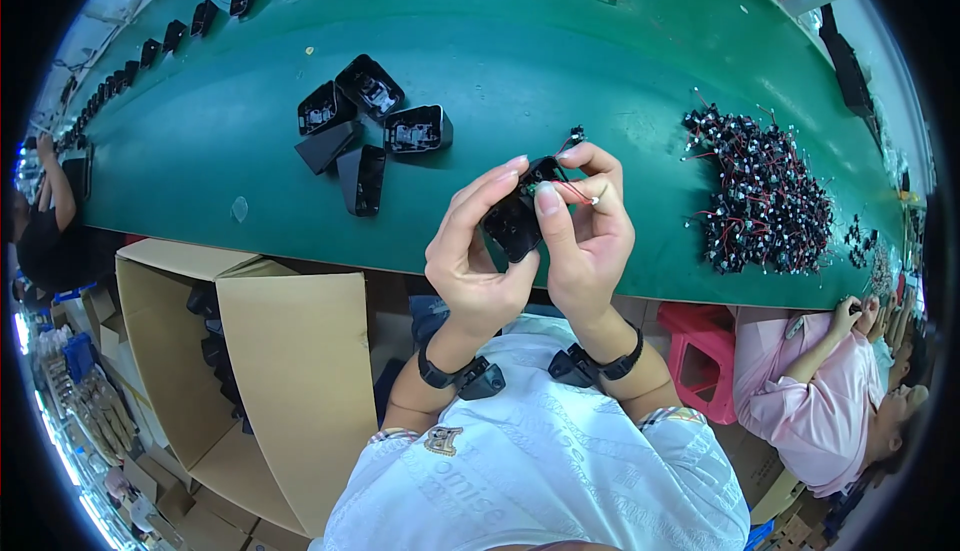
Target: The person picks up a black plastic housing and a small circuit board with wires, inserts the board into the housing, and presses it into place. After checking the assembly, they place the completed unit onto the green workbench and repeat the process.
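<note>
Above the table's near edge, my left hand (477,251) is closed round a black plastic housing (512,228), its open side turned up toward me. My right hand (590,236) is closed at the housing's upper right end, the thumb pressing a small wired part at its inner edge. From there red wires (570,189) run across the right fingers to a small white plug (595,200). The exact grip on the wired part is hidden by the fingers. Just beyond the right fingertips lies a small black part (576,134) on the table.
Several black housings (415,129) lie left of my hands on the green table (520,61); more line its far edge. A heap of small wired parts (765,196) is at right. An open carton (290,381) stands lower left. Co-workers sit at both sides, one by a pink stool (695,351).
</note>
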### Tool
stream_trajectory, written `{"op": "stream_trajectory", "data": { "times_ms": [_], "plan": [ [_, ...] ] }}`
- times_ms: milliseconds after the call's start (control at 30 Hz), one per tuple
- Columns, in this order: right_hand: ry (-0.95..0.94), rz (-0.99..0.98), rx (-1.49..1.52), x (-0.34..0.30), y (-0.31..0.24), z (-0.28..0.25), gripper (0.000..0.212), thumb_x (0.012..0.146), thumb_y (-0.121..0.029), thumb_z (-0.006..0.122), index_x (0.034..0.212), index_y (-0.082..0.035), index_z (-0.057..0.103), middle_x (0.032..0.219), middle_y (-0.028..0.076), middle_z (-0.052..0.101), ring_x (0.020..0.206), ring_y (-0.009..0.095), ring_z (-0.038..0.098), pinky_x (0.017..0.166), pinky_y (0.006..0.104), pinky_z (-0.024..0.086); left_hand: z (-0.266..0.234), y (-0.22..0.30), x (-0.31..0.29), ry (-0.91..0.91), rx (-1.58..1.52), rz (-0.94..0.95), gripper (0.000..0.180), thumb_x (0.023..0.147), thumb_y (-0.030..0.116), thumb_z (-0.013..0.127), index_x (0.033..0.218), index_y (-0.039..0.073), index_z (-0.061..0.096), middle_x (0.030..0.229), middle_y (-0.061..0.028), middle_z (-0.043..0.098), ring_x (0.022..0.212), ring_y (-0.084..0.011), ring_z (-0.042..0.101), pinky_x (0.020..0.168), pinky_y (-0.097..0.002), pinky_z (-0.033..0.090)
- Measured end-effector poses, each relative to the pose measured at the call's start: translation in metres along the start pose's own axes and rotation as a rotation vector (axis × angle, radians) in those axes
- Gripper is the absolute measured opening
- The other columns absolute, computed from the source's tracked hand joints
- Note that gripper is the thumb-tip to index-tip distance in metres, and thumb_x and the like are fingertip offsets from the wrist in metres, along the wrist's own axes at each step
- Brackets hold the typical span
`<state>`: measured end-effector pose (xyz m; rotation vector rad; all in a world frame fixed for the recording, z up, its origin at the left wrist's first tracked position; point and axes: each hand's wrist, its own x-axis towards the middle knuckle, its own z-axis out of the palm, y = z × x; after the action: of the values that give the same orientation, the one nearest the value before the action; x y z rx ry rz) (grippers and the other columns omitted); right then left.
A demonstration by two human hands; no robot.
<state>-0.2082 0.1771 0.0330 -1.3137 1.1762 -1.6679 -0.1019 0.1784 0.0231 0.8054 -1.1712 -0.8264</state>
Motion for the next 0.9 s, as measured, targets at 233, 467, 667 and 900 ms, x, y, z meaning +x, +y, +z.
{"op": "stream_trajectory", "data": {
  "times_ms": [233, 467, 667, 900],
  "plan": [
    [-0.175, -0.177, -0.351, 0.014, -0.023, -0.033, 0.022, 0.096, -0.009, 0.064, 0.113, 0.003, 0.070, 0.129, 0.017, 0.058, 0.118, 0.024, 0.056, 0.104, 0.0378, 0.043, -0.018, 0.011, 0.015, -0.014, -0.338, -0.381, 0.059, 0.073, -0.009, 0.057, 0.132, -0.009, 0.056, 0.126, -0.0221, 0.066, 0.118, -0.0245, 0.066, 0.103, -0.0361, 0.052],
    [-0.561, 0.510, 0.026, 0.035, -0.054, -0.047, 0.045, 0.089, -0.006, 0.068, 0.131, 0.005, 0.058, 0.125, 0.013, 0.060, 0.106, 0.015, 0.061, 0.092, 0.0293, 0.050, -0.032, -0.001, 0.023, -0.299, -0.360, -0.150, 0.054, 0.066, -0.008, 0.049, 0.119, -0.009, 0.062, 0.121, -0.0232, 0.068, 0.115, -0.0259, 0.066, 0.103, -0.0370, 0.051],
    [-0.622, 0.702, 0.222, 0.033, -0.032, -0.041, 0.032, 0.082, 0.001, 0.064, 0.113, 0.001, 0.057, 0.110, 0.004, 0.062, 0.100, 0.008, 0.058, 0.085, 0.0259, 0.049, -0.034, 0.005, 0.029, -0.372, -0.122, -0.068, 0.058, 0.050, 0.015, 0.055, 0.101, -0.004, 0.071, 0.096, -0.0109, 0.074, 0.093, -0.0269, 0.055, 0.092, -0.0367, 0.046],
    [-0.528, 0.800, 0.303, 0.020, -0.029, -0.041, 0.035, 0.084, 0.002, 0.069, 0.117, 0.002, 0.056, 0.111, 0.004, 0.062, 0.103, 0.007, 0.058, 0.087, 0.0230, 0.049, -0.030, -0.010, 0.027, -0.420, -0.309, -0.214, 0.055, 0.049, 0.013, 0.050, 0.098, -0.006, 0.068, 0.095, -0.0118, 0.071, 0.095, -0.0264, 0.056, 0.096, -0.0364, 0.046]
  ]
}}
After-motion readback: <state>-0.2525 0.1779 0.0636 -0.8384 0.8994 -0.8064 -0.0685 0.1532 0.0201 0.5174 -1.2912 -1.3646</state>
